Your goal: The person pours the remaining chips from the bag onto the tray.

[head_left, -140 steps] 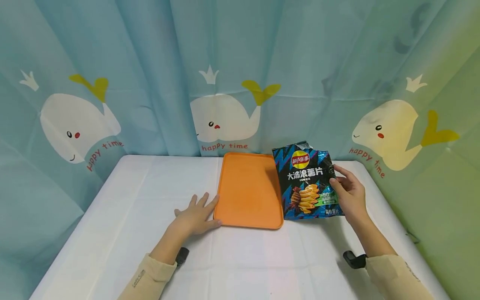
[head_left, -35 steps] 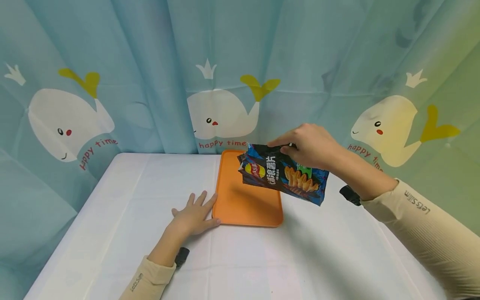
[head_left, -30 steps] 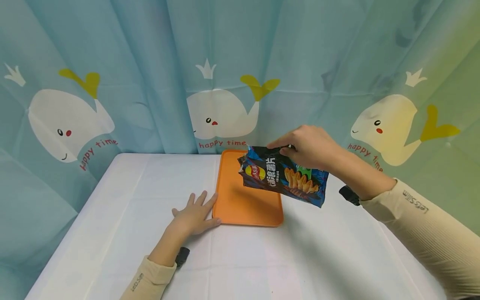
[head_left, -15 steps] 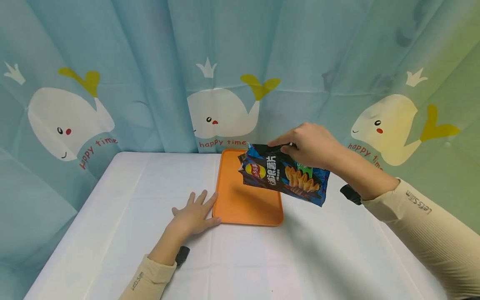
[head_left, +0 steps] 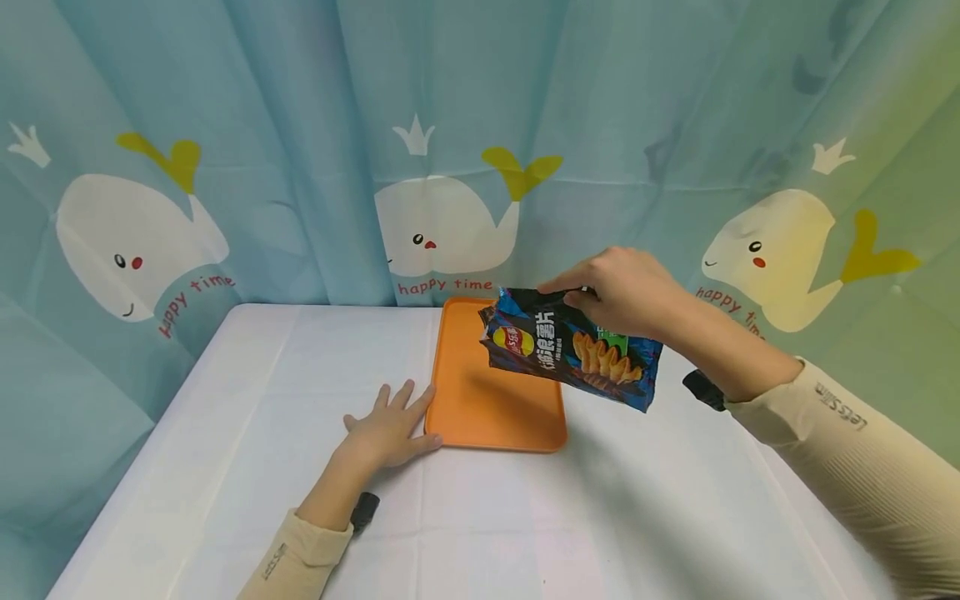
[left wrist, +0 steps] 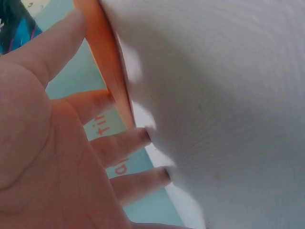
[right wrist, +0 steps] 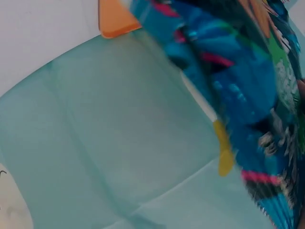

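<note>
Above the right part of the orange tray (head_left: 495,425), my right hand (head_left: 626,292) pinches a black and blue bag of potato chips (head_left: 570,354) by its upper side edge. The bag lies sideways in the air, its torn top end pointing left over the tray and tilted slightly higher than its bottom end. In the right wrist view the chip bag (right wrist: 228,81) fills the right side and most of the hand is out of sight. My left hand (head_left: 386,433) spreads its fingers on the white table; thumb and index finger touch the tray's left rim (left wrist: 107,52).
A white cloth covers the table (head_left: 300,375). Behind it hangs a blue-green curtain (head_left: 300,167) printed with whales, which wraps round both sides. A dark camera mount sits at each wrist. The bag's shadow falls on the tray and the cloth.
Since the earliest frame, the chip bag went from upright at the tray's right to sideways above it, the right hand now gripping from above. Over the last second, both hands stay nearly still.
</note>
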Available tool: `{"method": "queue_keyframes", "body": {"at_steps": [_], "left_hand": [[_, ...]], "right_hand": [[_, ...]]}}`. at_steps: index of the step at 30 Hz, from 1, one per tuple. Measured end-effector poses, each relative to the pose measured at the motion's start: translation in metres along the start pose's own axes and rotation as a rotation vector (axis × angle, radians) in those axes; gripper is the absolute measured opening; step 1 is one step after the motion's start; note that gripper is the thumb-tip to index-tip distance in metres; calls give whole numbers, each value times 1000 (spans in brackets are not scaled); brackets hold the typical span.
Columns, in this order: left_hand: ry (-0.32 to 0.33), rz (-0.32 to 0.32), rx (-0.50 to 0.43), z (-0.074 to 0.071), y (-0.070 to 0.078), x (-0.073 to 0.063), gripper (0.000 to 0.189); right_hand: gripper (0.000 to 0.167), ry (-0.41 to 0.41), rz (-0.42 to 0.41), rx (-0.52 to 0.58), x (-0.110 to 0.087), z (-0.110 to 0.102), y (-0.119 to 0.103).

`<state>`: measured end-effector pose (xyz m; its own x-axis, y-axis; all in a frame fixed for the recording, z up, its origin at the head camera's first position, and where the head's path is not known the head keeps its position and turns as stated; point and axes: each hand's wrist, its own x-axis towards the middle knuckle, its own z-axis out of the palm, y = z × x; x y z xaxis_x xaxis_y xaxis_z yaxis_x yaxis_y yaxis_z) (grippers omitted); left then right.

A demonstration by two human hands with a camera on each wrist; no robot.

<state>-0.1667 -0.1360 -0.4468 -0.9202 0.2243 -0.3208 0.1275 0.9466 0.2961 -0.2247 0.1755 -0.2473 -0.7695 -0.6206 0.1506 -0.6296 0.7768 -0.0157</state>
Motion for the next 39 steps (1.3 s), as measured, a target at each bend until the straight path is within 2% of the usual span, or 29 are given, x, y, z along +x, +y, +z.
{"method": "queue_keyframes", "body": {"at_steps": [18,39], "left_hand": [[11,7,-7,0,0,-1,84],[18,23,-1,3,-4,1,84]], "right_hand": [[34,-9,-25,-7,-2,-1,-3],[34,1,-11,-2,-3,-7,-4]]}}
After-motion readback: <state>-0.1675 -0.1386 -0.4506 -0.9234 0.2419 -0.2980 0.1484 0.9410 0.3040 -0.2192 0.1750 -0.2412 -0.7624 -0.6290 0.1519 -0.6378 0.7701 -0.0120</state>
